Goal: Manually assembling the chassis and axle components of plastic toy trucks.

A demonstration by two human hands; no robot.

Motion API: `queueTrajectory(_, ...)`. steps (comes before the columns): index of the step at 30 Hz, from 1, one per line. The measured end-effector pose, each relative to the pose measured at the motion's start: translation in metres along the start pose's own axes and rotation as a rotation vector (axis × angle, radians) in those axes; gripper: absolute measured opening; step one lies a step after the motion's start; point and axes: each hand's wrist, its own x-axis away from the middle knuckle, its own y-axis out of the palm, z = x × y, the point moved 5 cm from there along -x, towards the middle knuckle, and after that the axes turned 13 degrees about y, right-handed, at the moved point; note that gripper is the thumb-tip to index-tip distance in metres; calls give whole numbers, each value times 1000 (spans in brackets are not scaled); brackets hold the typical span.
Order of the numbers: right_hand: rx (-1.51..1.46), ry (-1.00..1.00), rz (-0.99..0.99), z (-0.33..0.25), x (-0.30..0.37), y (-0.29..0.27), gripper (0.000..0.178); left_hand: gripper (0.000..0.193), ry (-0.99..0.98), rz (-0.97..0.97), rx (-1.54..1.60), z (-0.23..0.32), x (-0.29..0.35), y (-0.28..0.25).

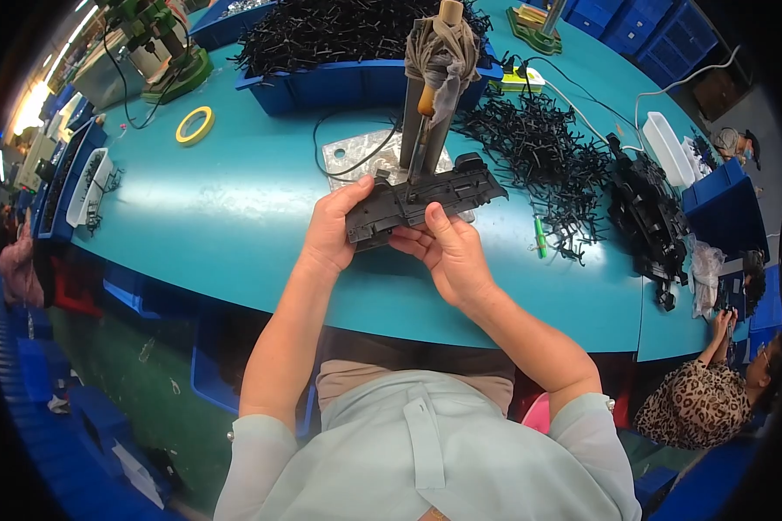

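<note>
A long black plastic chassis-like part (378, 211) is in both my hands above the table's middle. My left hand (328, 227) grips its left end, thumb on top and fingers underneath. Under the near edge, my right hand (453, 259) is closed round the middle, its thumb pressed against the side. A slim metal rod below a wooden handle (426, 101) points down at the part's upper side; I cannot tell whether they touch. Behind it stands a metal post (411, 135) with grey cloth (443, 52) wrapped round its top.
A blue bin (321, 95) heaped with black plastic pieces stands beyond. More pieces (543, 139) lie loose at right, beside a green pen-like item (540, 237) and stacked black parts (647, 217). Yellow tape (195, 126) lies left. Another person (699, 399) sits at far right.
</note>
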Motion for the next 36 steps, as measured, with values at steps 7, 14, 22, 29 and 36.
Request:
queueTrajectory(7,6,-2,-10,-1,0,2,45,29,-4,25,11,0,-1,-1)
queueTrajectory(14,11,-1,-16,-1,0,3,47,29,-23,9,27,-2,-2,-2)
queueTrajectory(22,18,2,0,-3,1,5,47,29,-20,14,18,1,1,2)
queueTrajectory(29,15,-6,0,-4,1,6,45,30,-22,7,25,1,1,1)
queueTrajectory(36,-22,-2,10,2,2,1,41,32,-22,-13,14,-4,-3,-4)
